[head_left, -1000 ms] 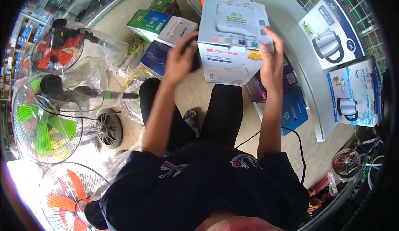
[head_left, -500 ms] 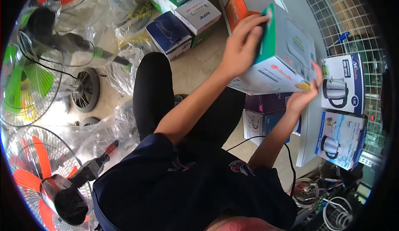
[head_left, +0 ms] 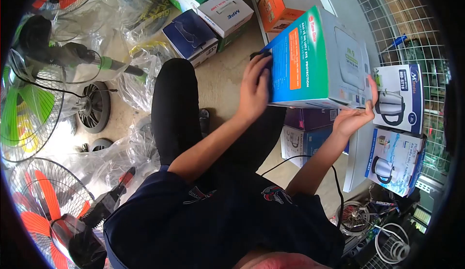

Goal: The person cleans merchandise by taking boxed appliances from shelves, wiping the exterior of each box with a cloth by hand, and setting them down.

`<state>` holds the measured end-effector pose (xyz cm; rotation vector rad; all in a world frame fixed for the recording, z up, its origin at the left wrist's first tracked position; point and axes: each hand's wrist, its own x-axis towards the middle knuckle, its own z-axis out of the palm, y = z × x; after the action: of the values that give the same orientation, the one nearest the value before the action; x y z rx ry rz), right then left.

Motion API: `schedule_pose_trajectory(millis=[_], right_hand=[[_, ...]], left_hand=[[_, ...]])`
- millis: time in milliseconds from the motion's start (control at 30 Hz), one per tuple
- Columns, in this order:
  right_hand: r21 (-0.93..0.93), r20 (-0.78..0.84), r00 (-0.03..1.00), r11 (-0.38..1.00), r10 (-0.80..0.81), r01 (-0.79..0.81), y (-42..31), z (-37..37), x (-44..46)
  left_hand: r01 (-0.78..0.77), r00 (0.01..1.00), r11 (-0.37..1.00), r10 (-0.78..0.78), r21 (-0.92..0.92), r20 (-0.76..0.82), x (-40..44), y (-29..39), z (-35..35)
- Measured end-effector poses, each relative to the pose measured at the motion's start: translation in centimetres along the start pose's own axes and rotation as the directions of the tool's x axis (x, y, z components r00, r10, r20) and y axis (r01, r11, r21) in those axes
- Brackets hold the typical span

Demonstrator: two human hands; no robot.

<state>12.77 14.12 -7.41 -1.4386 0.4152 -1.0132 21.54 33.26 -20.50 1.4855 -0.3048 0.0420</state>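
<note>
A large lamp box [head_left: 317, 63] is tilted above my lap, showing its blue-green side and its white face. My right hand [head_left: 356, 116] grips its lower right corner, fingers around the edge. At the box's left edge is my left hand [head_left: 255, 85], its fingers curled round something dark that looks like cloth, against or close to the box. Where the fingertips meet the box is partly hidden. Below the box lie a purple box [head_left: 312, 118] and a blue box [head_left: 315, 140].
At the upper left are an MPE box [head_left: 226, 13], a dark blue box [head_left: 190, 35] and plastic-wrapped fans [head_left: 29, 104]. An orange box [head_left: 278, 7] stands behind. Kettle boxes [head_left: 398, 97] stand at the right beside a white shelf edge [head_left: 357, 165]. A black cable [head_left: 337, 186] hangs nearby.
The lamp box has turned so its blue-green side shows more fully. My left hand has moved from its upper part down to the left edge. My right hand keeps its hold on the corner.
</note>
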Motion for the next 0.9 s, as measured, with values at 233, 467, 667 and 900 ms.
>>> schedule_pose_trajectory(millis=[233,467,667,900], right_hand=[[-0.068,0.043,0.998,0.996,-0.052,0.054,0.5,-0.4,0.0],[-0.456,0.232,0.943,0.83,-0.238,0.322,0.8,-0.8,0.5],[-0.385,0.495,0.825,0.782,-0.274,0.49,-0.4,3.7,0.0],[-0.368,0.831,0.37,0.088,-0.416,0.926,-6.5,4.8,-0.3]], left_hand=[[-0.606,0.758,0.77,0.635,-0.201,0.147,6.3,11.2,0.2],[-0.055,0.992,0.967,0.08,-0.248,0.094,4.6,-1.7,0.6],[0.426,0.904,0.829,-0.4,-0.363,0.148,3.1,-7.4,-1.6],[0.625,0.761,0.71,-0.461,-0.324,0.457,11.8,-7.7,-4.0]])
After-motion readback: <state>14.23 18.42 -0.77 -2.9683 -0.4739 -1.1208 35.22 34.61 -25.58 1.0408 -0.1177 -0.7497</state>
